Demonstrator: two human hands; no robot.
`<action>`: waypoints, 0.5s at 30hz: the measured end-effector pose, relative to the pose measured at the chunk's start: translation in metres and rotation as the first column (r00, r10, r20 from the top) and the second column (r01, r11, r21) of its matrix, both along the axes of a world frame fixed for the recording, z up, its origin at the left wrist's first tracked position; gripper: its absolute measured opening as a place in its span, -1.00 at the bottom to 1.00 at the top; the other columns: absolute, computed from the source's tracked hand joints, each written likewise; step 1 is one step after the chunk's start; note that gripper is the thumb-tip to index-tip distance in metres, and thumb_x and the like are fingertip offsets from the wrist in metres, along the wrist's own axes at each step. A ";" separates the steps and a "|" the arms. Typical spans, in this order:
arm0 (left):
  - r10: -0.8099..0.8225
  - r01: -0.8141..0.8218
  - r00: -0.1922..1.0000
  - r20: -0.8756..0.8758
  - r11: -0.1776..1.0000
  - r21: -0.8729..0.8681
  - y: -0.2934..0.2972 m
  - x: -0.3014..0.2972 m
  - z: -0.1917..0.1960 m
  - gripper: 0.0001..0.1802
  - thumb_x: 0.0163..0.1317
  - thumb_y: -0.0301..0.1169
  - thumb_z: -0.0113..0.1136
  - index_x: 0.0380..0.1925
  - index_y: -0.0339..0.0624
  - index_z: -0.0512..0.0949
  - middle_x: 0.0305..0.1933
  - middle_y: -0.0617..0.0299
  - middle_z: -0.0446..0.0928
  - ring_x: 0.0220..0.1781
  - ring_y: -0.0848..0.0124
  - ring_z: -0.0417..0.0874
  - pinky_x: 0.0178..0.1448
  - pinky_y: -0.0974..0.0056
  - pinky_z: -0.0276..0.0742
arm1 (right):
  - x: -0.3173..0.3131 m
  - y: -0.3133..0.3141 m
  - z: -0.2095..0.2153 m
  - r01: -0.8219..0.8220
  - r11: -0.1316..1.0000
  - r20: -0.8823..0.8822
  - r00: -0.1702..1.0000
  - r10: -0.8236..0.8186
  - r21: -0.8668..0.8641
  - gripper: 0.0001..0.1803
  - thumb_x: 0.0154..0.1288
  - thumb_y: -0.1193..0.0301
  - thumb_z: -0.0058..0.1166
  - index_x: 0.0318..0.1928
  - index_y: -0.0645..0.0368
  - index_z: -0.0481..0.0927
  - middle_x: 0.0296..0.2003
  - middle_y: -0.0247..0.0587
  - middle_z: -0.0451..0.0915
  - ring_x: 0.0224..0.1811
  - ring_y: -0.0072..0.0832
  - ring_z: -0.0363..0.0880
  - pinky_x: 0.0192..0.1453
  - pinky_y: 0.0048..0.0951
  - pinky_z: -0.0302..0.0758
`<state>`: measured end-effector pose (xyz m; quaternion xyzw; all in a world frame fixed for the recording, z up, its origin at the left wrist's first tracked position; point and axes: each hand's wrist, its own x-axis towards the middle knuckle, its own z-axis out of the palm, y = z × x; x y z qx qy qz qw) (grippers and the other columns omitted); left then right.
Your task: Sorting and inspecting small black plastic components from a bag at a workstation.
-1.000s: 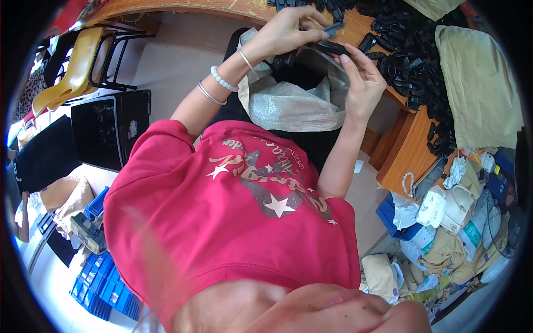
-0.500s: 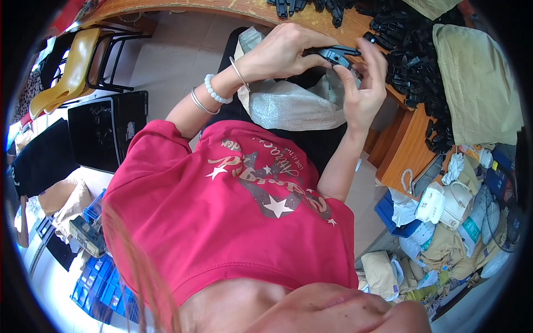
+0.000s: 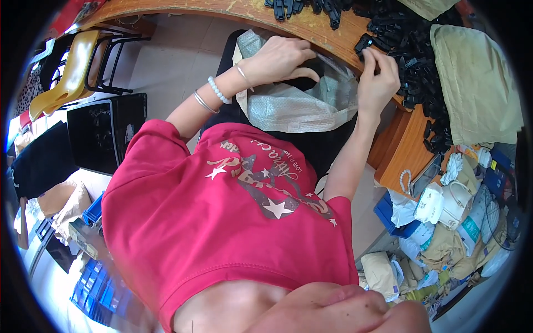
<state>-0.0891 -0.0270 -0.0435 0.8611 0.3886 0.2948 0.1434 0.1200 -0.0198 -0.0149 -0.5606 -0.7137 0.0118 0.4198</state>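
Observation:
My left hand point(image 3: 284, 59) is over the mouth of a white woven sack point(image 3: 300, 109) on my lap. Its thumb stands apart from the curved fingers, and nothing shows in it. At the table edge, my right hand point(image 3: 377, 83) pinches a small black plastic part point(image 3: 363, 42) between thumb and fingertips, beside the heap. The heap of similar black parts point(image 3: 413, 72) covers the right side of the wooden table point(image 3: 222, 6). More black parts point(image 3: 286, 8) lie at the table's far middle.
A beige cloth sack point(image 3: 477, 83) lies right of the heap. Below it are a bead bracelet point(image 3: 406, 181), a white handbag point(image 3: 456, 204) and piled bags. A yellow chair point(image 3: 75, 72) and a black bin point(image 3: 94, 133) stand left; blue crates point(image 3: 97, 286) sit lower left.
My hands have parted. The grey-black piece held between them is out of sight. My right hand has moved right to the heap; the left has dropped slightly over the woven sack.

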 end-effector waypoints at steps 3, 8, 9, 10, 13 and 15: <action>-0.005 -0.013 0.996 0.092 0.982 0.188 0.024 0.013 0.008 -0.74 0.17 -0.21 0.21 -0.41 -0.21 0.57 -0.42 0.13 0.47 -0.35 0.16 0.59 -0.35 0.17 0.50 | -0.001 0.021 -0.005 0.194 0.981 0.317 0.931 -0.183 -0.004 -0.75 0.05 0.27 0.31 -0.40 0.21 0.65 -0.42 -0.15 0.56 -0.30 -0.23 0.50 -0.20 -0.23 0.40; 0.330 -0.180 0.871 -0.363 0.903 0.389 0.066 0.027 0.030 -0.77 0.00 -0.44 0.16 -0.32 -0.29 0.46 -0.29 0.01 0.39 -0.39 0.12 0.57 -0.40 0.18 0.50 | -0.023 0.032 -0.008 0.267 0.964 0.485 0.844 -0.230 -0.008 -0.74 0.04 0.36 0.28 -0.35 0.32 0.59 -0.33 -0.03 0.55 -0.20 -0.15 0.48 -0.13 -0.17 0.33; 0.325 -0.175 0.874 -0.361 0.904 0.391 0.071 0.027 0.026 -0.77 0.00 -0.44 0.16 -0.32 -0.29 0.46 -0.29 0.01 0.39 -0.39 0.12 0.57 -0.40 0.18 0.50 | -0.022 0.035 -0.012 0.251 0.968 0.485 0.847 -0.217 -0.005 -0.75 0.01 0.41 0.27 -0.34 0.34 0.58 -0.29 0.00 0.54 -0.16 -0.15 0.46 -0.12 -0.16 0.32; 0.233 -0.130 0.923 -0.307 0.938 0.322 0.079 0.025 0.021 -0.77 0.01 -0.44 0.15 -0.32 -0.28 0.45 -0.28 0.01 0.38 -0.38 0.13 0.57 -0.39 0.18 0.50 | -0.022 0.036 -0.014 0.253 0.967 0.485 0.846 -0.221 -0.002 -0.75 0.01 0.41 0.27 -0.34 0.34 0.58 -0.29 0.00 0.54 -0.16 -0.15 0.46 -0.12 -0.16 0.32; 0.095 -0.041 0.985 -0.147 0.941 0.337 0.083 0.018 0.005 -0.77 0.00 -0.44 0.16 -0.32 -0.28 0.43 -0.25 0.00 0.36 -0.37 0.13 0.55 -0.38 0.18 0.50 | -0.020 0.038 -0.017 0.234 0.972 0.494 0.842 -0.215 0.025 -0.77 0.00 0.43 0.26 -0.34 0.31 0.58 -0.29 -0.02 0.53 -0.15 -0.17 0.45 -0.12 -0.19 0.30; 0.039 -0.014 0.998 -0.053 0.910 0.415 0.079 0.015 0.000 -0.77 -0.01 -0.46 0.17 -0.33 -0.28 0.41 -0.23 -0.01 0.34 -0.37 0.13 0.53 -0.37 0.18 0.49 | -0.015 0.037 -0.018 0.175 0.982 0.413 0.891 -0.188 0.069 -0.79 0.00 0.47 0.24 -0.31 0.27 0.57 -0.29 -0.08 0.52 -0.15 -0.19 0.44 -0.12 -0.20 0.27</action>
